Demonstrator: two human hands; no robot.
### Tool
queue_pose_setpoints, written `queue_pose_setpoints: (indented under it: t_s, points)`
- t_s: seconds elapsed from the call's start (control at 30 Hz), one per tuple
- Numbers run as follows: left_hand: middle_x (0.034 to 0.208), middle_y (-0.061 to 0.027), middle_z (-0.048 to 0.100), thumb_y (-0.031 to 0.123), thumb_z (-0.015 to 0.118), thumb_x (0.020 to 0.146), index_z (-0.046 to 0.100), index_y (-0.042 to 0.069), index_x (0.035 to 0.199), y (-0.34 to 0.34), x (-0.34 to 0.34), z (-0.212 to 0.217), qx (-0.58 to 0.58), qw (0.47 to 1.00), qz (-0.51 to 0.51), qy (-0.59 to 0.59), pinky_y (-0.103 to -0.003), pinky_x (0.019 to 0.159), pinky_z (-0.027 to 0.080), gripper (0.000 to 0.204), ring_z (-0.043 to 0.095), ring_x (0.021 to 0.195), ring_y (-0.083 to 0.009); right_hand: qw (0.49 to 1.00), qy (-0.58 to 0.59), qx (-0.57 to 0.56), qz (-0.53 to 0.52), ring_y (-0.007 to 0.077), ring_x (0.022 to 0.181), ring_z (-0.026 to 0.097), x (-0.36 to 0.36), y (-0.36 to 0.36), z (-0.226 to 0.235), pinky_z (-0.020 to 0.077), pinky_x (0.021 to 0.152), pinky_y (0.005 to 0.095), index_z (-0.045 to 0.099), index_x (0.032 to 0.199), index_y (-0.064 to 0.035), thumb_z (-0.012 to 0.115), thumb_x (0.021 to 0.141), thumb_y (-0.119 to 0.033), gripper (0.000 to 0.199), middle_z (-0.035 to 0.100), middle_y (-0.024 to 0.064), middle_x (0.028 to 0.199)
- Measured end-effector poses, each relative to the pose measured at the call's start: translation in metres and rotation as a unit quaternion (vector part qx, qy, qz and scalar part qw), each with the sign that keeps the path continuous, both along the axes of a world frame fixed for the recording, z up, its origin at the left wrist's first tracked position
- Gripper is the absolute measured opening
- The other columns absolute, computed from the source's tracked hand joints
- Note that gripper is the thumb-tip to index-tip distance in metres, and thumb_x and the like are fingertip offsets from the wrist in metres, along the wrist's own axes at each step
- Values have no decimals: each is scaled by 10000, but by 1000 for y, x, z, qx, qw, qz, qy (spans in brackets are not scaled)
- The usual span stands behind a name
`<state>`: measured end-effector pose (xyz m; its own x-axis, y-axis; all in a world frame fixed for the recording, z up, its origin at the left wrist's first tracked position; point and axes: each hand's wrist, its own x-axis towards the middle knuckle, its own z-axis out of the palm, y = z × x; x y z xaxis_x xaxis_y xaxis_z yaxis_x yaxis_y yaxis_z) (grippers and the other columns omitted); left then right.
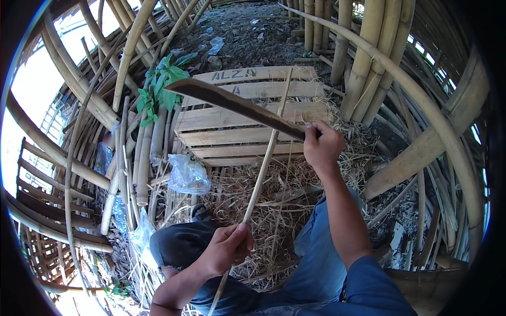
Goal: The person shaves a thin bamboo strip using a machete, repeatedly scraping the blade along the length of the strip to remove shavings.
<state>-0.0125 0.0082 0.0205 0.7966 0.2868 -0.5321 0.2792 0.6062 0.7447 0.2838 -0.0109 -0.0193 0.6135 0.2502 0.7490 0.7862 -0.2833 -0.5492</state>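
Bamboo strip under raised machete

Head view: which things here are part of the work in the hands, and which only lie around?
In use:
left hand holding thin bamboo strip
right hand holding long dark blade

Lying about:
wooden pallet
clear plastic bag
bamboo poles
dry shavings
green plant

Knife handle hidden inside right hand
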Motion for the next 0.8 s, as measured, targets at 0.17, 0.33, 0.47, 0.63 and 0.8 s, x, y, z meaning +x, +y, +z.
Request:
queue_pose_setpoints:
  t_s: [0.17,0.33,0.47,0.63,0.8]
  points:
    - [530,44,346,318,332,1030,523,27,787,-1,-1,-7,112,993,30,22,-221,394,208,424,274,420,-47,991,17,-18,131,279,460,546,-41,-4,11,401,475,352,594,619,-49,592,747,-123,148,555,119,527]
    - [550,46,396,299,350,1030,542,29,789,-3,-1,-15,239,968,37,63,-205,413,248,410,326,446,-30,979,-82,-4,186,262,436,541,-67,-3,19,412,469,356,541,564,-80,571,684,-118,130,512,90,477]
    - [543,59,393,251,386,1022,567,17,785,-7,1,-15,280,957,54,61,-221,437,260,379,315,481,-16,984,-117,-6,136,252,424,533,-40,3,19,398,440,348,537,561,-83,576,685,-126,137,515,83,477]
    - [532,47,400,251,407,1015,568,13,769,-6,4,-11,322,941,49,86,-240,434,272,379,324,479,-24,998,-34,-48,30,250,417,533,-23,0,14,395,417,351,533,558,-76,570,694,-132,151,522,85,481]
    - [541,62,396,242,385,1020,565,20,753,-8,2,-7,397,910,60,101,-232,458,269,392,306,494,-25,988,-97,-21,120,253,425,540,-51,0,15,409,451,345,524,548,-80,572,689,-120,154,521,83,479]
